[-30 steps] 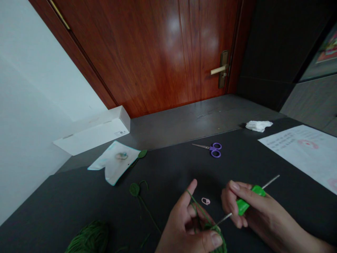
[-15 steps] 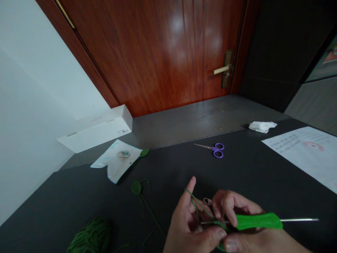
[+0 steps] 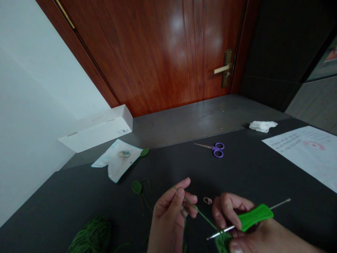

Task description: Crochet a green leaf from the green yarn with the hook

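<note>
Head cam view: the left hand (image 3: 171,214) and right hand (image 3: 231,214) are apart but close, joined only by a strand of green yarn (image 3: 200,211) pinched in the left fingers (image 3: 179,192) and running down to a crochet hook (image 3: 255,217) with a bright green grip, clamped in the right hand. The crocheted piece (image 3: 223,242) sits at the bottom edge of the frame by the hook tip, partly cut off. Honestly the risk is tension: if the left pinch loosens, the strand goes slack and the hook could miss it or split the yarn. The yarn ball (image 3: 91,235) lies well left on the dark table mat (image 3: 237,168), so a hard tug might drag it. A pink stitch marker (image 3: 207,200) sits just beside the right hand, with purple-handled scissors (image 3: 218,149) further off.
</note>
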{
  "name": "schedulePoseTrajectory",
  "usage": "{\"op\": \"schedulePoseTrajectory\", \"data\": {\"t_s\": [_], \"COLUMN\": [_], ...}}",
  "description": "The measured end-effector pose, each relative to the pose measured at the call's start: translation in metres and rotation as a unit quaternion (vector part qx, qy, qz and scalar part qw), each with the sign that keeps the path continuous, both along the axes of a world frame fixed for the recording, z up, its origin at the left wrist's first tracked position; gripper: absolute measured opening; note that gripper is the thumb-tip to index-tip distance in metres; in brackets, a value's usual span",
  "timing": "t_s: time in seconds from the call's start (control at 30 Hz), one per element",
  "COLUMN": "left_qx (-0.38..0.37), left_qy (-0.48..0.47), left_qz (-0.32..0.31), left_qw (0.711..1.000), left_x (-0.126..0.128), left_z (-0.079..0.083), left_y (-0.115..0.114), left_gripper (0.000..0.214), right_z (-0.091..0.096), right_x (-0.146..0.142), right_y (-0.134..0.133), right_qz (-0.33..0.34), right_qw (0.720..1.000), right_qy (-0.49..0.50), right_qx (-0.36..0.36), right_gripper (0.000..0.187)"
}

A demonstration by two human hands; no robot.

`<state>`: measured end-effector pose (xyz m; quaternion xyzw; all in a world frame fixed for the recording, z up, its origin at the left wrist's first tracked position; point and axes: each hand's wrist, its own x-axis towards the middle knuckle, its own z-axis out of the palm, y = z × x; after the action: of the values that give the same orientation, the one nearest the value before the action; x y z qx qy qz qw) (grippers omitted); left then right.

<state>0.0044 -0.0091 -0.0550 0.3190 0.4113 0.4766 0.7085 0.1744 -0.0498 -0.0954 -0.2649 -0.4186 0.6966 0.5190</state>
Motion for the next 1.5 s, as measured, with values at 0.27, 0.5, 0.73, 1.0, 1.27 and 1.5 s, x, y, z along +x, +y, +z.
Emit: {"op": "schedulePoseTrajectory", "data": {"t_s": [0.27, 0.5, 0.73, 1.0, 1.27, 1.5], "left_qx": [-0.022, 0.143, 0.214, 0.256, 0.282, 0.039], "left_qy": [0.135, 0.432, 0.617, 0.635, 0.642, -0.044], "left_qz": [-0.154, -0.028, -0.029, -0.070, -0.036, -0.247], "left_qw": [0.979, 0.890, 0.757, 0.725, 0.712, 0.967], "left_x": [-0.030, -0.063, -0.063, -0.075, -0.050, -0.010], "left_z": [0.026, 0.022, 0.002, 0.005, 0.018, 0.007], "left_y": [0.016, 0.039, 0.036, 0.032, 0.018, -0.007], "left_gripper": [0.032, 0.033, 0.068, 0.058, 0.041, 0.042], "right_z": [0.012, 0.016, 0.022, 0.016, 0.012, 0.017], "right_x": [0.004, 0.006, 0.004, 0.009, 0.007, 0.008], "right_y": [-0.002, 0.002, 0.006, 0.008, 0.010, 0.006], "right_qz": [0.024, 0.023, 0.013, 0.016, 0.015, 0.026], "right_qw": [1.000, 1.000, 1.000, 1.000, 1.000, 0.999], "right_qy": [-0.003, -0.003, -0.019, -0.005, 0.013, 0.022], "right_qx": [-0.007, 0.010, 0.016, 0.012, 0.014, 0.008], "right_gripper": [0.049, 0.046, 0.047, 0.048, 0.049, 0.045]}}
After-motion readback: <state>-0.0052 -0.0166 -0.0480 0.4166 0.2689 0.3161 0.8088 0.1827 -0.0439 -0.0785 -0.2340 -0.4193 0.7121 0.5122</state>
